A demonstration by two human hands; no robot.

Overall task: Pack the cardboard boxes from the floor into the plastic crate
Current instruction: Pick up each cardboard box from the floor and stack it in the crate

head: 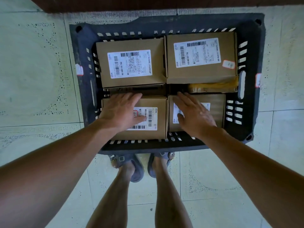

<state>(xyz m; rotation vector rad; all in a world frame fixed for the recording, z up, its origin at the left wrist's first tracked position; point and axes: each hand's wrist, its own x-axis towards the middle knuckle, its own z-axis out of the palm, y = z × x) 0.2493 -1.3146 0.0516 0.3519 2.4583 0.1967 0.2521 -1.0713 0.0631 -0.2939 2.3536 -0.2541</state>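
left hand (120,111) flat on box (158,102) | right hand (194,112) likewise, neighbouring box (215,104)

Pale greenish tiled floor (37,76), speckled with dark flecks and crossed by thin grout lines. Directly on it, a dark slotted plastic crate (251,63), rectangular, standing flat near a brown strip (148,4) along the top edge of the view. Just beside the crate's near rim, a pair of dark grey strapped sandals (136,170) planted on the tiles, worn on bare feet, toes tucked under the crate's edge. Small white-and-red stickers on the crate's left and right outer rims.
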